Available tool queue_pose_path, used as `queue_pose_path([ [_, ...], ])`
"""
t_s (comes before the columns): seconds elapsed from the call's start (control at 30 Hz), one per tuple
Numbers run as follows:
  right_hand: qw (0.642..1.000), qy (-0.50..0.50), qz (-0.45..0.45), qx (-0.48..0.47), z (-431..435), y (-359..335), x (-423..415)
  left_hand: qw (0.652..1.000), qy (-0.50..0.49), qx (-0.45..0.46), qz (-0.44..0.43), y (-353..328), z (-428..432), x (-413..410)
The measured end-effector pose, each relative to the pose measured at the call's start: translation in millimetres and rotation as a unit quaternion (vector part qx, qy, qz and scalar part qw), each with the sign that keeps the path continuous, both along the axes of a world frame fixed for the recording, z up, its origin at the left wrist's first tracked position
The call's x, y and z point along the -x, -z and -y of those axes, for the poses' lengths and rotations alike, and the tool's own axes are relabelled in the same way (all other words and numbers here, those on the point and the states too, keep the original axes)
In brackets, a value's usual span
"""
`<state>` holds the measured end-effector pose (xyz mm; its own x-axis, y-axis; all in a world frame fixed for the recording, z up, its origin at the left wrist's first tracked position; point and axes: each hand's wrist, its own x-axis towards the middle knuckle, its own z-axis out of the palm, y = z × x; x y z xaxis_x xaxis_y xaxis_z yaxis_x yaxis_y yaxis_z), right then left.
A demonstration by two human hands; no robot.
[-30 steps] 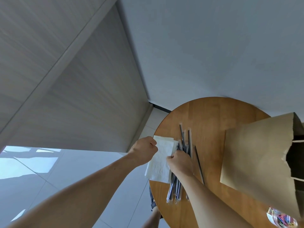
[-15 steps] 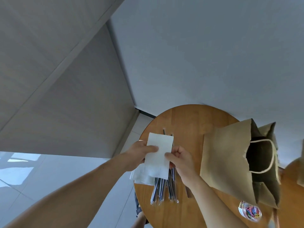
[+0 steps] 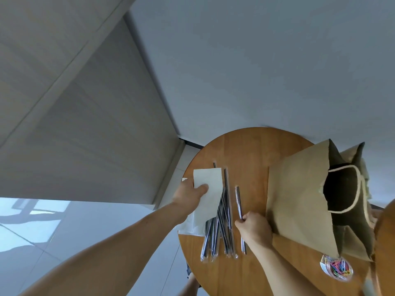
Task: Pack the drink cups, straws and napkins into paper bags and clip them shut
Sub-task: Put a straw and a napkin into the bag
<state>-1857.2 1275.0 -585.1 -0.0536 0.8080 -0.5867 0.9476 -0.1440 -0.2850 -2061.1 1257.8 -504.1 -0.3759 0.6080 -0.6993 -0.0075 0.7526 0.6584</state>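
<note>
My left hand (image 3: 190,194) holds a white napkin (image 3: 208,194) lifted over the left edge of the round wooden table (image 3: 245,150), thumb on top of it. More napkins (image 3: 189,226) lie below it. A pile of wrapped black straws (image 3: 218,233) lies on the table. My right hand (image 3: 254,228) pinches a single wrapped straw (image 3: 238,199) set apart to the right of the pile. An open brown paper bag (image 3: 299,201) with rope handles stands at the right. No drink cups show.
A clear tub of coloured paper clips (image 3: 335,270) sits at the table's front right, by the bag's base. A second wooden surface (image 3: 386,242) shows at the far right edge. Walls stand close behind the table, tiled floor to the left.
My right hand let go of the napkin and moved right to the lone straw, gripping it. My left hand keeps the napkin alone. The view has shifted, bringing the bag and clips into sight.
</note>
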Motion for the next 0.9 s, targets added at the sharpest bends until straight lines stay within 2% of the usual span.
queue_pose_path([
  [0.1,0.991,0.045,-0.116,-0.059,-5.2,-35.8,10.2,0.999,0.009,-0.034,-0.022,-18.7,-10.2,-5.9],
  [0.17,0.970,0.068,-0.217,-0.084,-13.1,-67.1,18.0,0.998,0.016,-0.057,-0.024,-38.1,-20.0,-11.7],
  [0.27,0.948,0.052,-0.297,-0.105,-25.7,-114.2,22.6,0.994,0.035,-0.106,-0.012,-75.0,-35.8,-22.7],
  [0.43,0.933,0.026,-0.315,-0.170,-42.0,-171.8,11.5,0.984,0.063,-0.159,0.044,-131.5,-56.2,-41.4],
  [0.6,0.914,0.015,-0.334,-0.228,-50.7,-215.2,-5.9,0.974,0.092,-0.201,0.047,-176.6,-67.5,-61.7],
  [0.8,0.858,0.087,-0.411,-0.296,-69.1,-271.9,-44.0,0.957,0.128,-0.259,0.017,-238.9,-87.1,-79.3],
  [0.9,0.852,0.082,-0.443,-0.267,-89.0,-306.8,-70.4,0.947,0.181,-0.264,0.030,-267.9,-94.7,-94.3],
])
